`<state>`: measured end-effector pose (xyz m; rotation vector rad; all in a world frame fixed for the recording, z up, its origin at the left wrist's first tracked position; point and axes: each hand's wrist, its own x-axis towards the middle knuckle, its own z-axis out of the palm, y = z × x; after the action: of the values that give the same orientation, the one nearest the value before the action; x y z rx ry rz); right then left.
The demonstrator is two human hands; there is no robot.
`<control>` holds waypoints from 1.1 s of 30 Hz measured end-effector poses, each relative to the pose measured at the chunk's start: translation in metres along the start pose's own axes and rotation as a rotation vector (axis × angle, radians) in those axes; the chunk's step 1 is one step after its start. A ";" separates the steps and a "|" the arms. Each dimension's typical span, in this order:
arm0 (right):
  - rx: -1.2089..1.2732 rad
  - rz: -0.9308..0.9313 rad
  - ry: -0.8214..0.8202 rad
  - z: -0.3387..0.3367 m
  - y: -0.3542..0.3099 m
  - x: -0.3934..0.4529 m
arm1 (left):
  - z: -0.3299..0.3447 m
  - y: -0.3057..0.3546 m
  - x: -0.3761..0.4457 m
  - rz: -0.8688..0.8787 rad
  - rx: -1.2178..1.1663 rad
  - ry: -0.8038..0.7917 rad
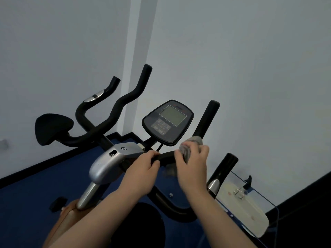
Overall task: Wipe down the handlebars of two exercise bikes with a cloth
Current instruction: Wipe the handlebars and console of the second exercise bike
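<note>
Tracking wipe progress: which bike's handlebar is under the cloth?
The near bike's handlebar, below the console; the right hand holds the grey cloth there.

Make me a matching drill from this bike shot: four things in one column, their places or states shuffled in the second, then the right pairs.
Things:
1. cloth
2. left hand
3. console
4. black pad

Places or states:
A. far left, on the other bike's bar
B. bunched in the right hand against the handlebar
C. standing between the near bike's bar ends, screen blank
D. gripping the bar bare, near the silver stem

Pairs: 1-B, 2-D, 3-C, 4-A
</note>
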<state>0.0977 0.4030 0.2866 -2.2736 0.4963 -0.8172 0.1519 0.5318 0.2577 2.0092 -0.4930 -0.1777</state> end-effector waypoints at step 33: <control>-0.185 -0.066 0.093 -0.023 -0.013 0.035 | -0.013 -0.005 -0.014 -0.066 -0.213 0.150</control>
<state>0.1091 0.3828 0.3235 -2.4405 0.5622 -0.9478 0.1450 0.5506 0.2586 1.8155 -0.2997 -0.1142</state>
